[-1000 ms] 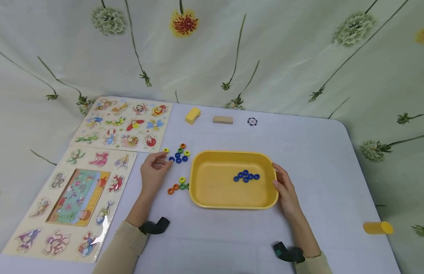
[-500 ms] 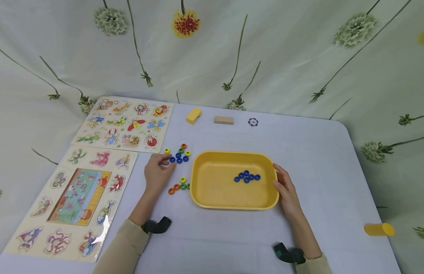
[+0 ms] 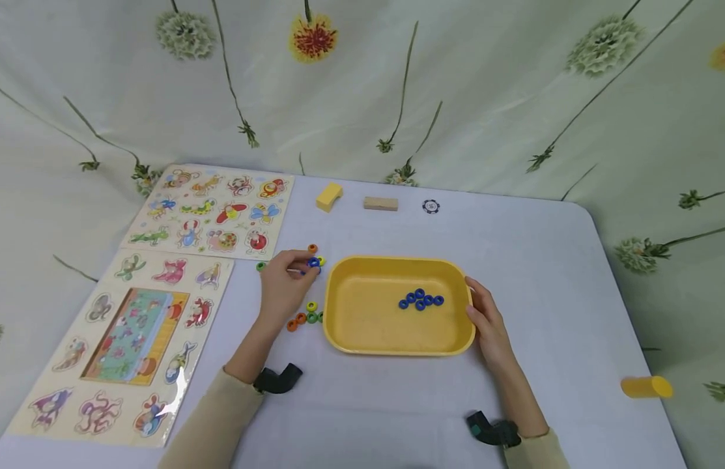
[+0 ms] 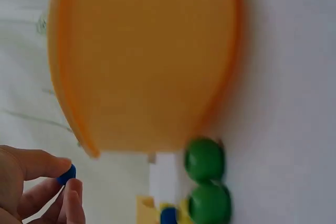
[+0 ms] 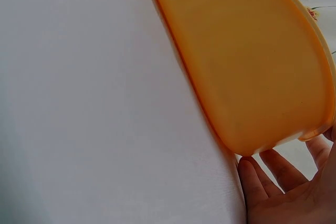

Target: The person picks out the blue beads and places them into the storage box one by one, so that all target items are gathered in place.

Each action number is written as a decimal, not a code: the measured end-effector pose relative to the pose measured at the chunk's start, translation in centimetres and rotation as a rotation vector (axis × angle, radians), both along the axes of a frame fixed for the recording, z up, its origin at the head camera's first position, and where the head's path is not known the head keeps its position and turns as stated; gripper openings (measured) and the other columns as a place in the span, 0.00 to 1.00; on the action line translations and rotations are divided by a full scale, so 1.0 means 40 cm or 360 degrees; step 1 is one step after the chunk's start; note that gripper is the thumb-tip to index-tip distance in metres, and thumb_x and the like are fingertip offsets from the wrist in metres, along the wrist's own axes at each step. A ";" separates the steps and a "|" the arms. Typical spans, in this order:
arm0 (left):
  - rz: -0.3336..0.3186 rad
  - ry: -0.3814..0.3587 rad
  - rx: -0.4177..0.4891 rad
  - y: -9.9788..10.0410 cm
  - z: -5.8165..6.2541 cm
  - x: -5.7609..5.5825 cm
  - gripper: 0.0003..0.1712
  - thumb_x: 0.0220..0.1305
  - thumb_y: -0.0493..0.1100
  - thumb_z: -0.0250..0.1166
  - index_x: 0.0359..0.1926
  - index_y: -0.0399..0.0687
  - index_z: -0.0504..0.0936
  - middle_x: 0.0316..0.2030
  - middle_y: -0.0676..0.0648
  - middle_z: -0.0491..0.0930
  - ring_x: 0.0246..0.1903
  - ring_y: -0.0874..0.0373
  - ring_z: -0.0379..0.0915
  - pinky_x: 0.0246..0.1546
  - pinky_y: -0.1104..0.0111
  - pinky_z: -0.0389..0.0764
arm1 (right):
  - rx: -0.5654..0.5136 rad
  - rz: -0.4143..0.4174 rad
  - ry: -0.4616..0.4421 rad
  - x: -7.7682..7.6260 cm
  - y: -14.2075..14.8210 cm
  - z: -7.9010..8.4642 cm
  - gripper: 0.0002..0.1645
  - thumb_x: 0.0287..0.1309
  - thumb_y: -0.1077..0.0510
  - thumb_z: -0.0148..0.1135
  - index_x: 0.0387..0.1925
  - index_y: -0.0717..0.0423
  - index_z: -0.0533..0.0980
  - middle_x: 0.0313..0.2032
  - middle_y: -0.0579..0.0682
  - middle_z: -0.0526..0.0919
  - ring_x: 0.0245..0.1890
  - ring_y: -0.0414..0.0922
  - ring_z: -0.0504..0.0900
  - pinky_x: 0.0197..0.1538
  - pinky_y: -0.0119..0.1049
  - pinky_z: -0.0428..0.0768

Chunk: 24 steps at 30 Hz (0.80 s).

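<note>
My left hand (image 3: 283, 286) pinches a blue bead (image 3: 314, 262) between thumb and fingertips, just left of the yellow tray. The same pinched bead shows in the left wrist view, dark blue at the fingertips. Under and around this hand lie loose beads: an orange bead (image 3: 312, 248) beyond it, a green bead (image 3: 260, 266) at its left, others partly hidden. My right hand (image 3: 492, 329) holds the right end of the yellow tray (image 3: 362, 326), its fingers against the outer wall and at the rim. Several blue beads (image 3: 419, 294) lie together inside the tray, toward its right half.
Nearer me, a yellow bead (image 3: 312, 306), orange and green beads sit by the tray's left side. Picture boards (image 3: 221, 225) cover the left. A yellow block (image 3: 329, 197), wooden block (image 3: 381, 204) and round chip (image 3: 430, 206) stand at the back; a yellow cylinder (image 3: 646, 387) lies far right.
My left hand has moved right and slightly away from me, and now has a blue bead between its fingers. A green bead has come into sight left of it. The right hand stays on the tray.
</note>
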<state>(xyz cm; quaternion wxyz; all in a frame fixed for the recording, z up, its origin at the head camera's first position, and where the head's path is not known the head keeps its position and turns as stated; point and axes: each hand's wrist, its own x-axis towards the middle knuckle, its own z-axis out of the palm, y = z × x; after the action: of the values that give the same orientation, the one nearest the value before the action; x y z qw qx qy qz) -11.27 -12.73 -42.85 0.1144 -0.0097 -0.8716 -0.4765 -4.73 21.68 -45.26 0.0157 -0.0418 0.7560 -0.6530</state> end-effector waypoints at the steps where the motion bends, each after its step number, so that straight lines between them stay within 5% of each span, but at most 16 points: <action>1: -0.0096 0.0026 0.0004 0.023 0.018 -0.002 0.15 0.50 0.39 0.66 0.41 0.43 0.79 0.35 0.49 0.77 0.31 0.60 0.73 0.30 0.77 0.76 | 0.0008 0.0000 0.0006 0.001 0.000 0.003 0.26 0.65 0.63 0.37 0.65 0.52 0.53 0.58 0.64 0.63 0.48 0.52 0.72 0.43 0.29 0.77; 5: -0.0463 -0.0015 -0.0030 0.113 0.049 -0.017 0.13 0.49 0.38 0.66 0.40 0.44 0.79 0.32 0.51 0.76 0.30 0.62 0.72 0.30 0.75 0.77 | 0.0011 -0.0008 -0.0005 0.002 0.001 0.009 0.26 0.65 0.62 0.37 0.65 0.52 0.53 0.58 0.63 0.63 0.48 0.53 0.72 0.43 0.30 0.77; 9: -0.0668 -0.0191 -0.0147 0.193 0.029 -0.033 0.10 0.48 0.39 0.66 0.35 0.47 0.80 0.30 0.53 0.77 0.27 0.65 0.72 0.29 0.76 0.76 | 0.0027 -0.0008 -0.0014 0.001 0.001 0.006 0.27 0.65 0.62 0.38 0.65 0.50 0.53 0.58 0.62 0.64 0.48 0.54 0.72 0.43 0.30 0.77; 18: -0.0961 -0.0366 -0.0452 0.289 -0.018 -0.065 0.08 0.45 0.37 0.67 0.31 0.44 0.81 0.23 0.53 0.77 0.23 0.66 0.71 0.27 0.77 0.73 | 0.0027 -0.0008 -0.0012 0.003 -0.003 0.008 0.26 0.65 0.62 0.38 0.64 0.49 0.54 0.59 0.62 0.63 0.49 0.52 0.72 0.44 0.29 0.76; 24: -0.1086 -0.0388 -0.0461 0.307 -0.032 -0.065 0.09 0.42 0.34 0.67 0.30 0.43 0.81 0.24 0.51 0.78 0.24 0.66 0.72 0.28 0.79 0.73 | 0.0038 -0.0016 -0.0003 0.001 -0.003 0.008 0.26 0.65 0.62 0.38 0.65 0.51 0.53 0.58 0.63 0.64 0.48 0.53 0.72 0.44 0.29 0.76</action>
<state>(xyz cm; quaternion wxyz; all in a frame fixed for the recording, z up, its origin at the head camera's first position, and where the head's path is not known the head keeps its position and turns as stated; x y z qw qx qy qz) -13.88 -0.46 -44.14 -0.1577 -0.2584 -0.8838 -0.3567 -4.67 21.56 -44.93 0.0137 -0.0371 0.7640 -0.6440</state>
